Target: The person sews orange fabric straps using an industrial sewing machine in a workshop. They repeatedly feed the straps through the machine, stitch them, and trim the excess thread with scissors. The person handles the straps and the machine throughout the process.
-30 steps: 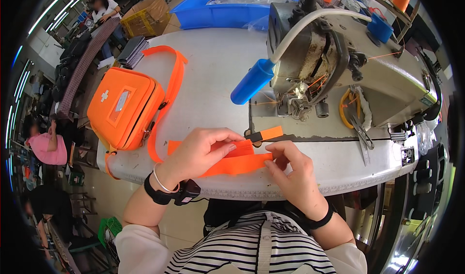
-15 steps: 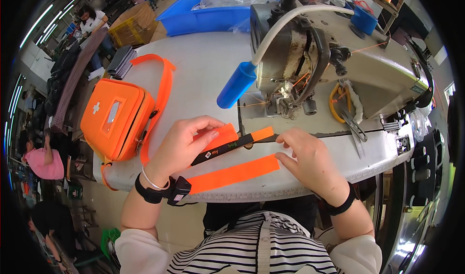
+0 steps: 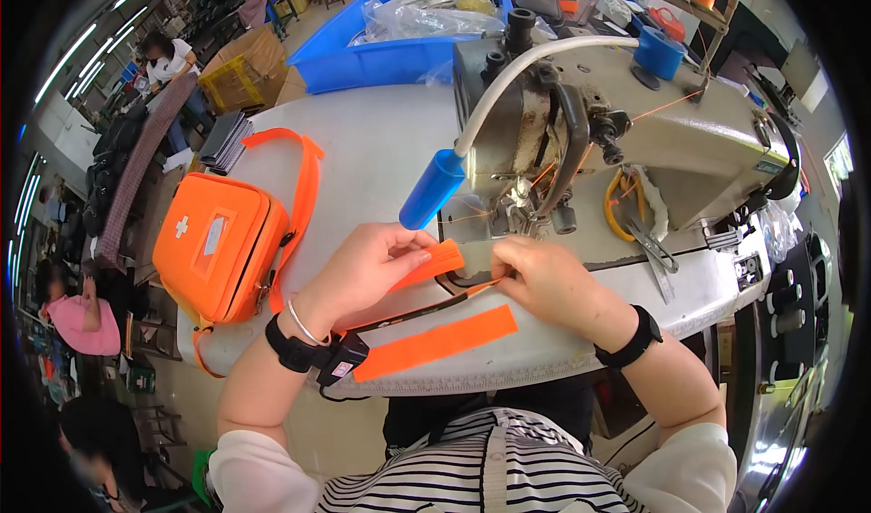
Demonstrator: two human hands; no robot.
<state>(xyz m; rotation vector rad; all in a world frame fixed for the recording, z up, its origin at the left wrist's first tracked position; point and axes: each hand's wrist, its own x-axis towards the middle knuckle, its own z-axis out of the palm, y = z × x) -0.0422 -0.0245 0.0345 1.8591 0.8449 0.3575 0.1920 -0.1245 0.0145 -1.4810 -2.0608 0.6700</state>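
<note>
My left hand (image 3: 372, 263) is closed on a folded orange webbing strap (image 3: 440, 263), thumb on top, in front of the sewing machine. My right hand (image 3: 544, 277), fingers pinched together, grips the orange right end of a narrow black strip (image 3: 413, 315) with printing on it. That strip is turned nearly edge-on and runs left, below my left hand. Nearer me, a wide orange strip (image 3: 435, 342) lies flat along the table edge, touched by neither hand. Just beyond my hands are the sewing machine's needle and presser foot (image 3: 515, 212).
An orange zipped pouch (image 3: 218, 245) with a white cross and a looped strap lies at left. A blue-shaded lamp (image 3: 433, 189) hangs low over the table. Yellow-handled snips (image 3: 624, 206) and metal tweezers (image 3: 655, 252) lie right of the needle. A blue bin (image 3: 363, 64) stands behind.
My right hand has moved left and closed on the black strip's orange end. The strip has turned from face-up to nearly edge-on. My left hand keeps its hold on the folded strap.
</note>
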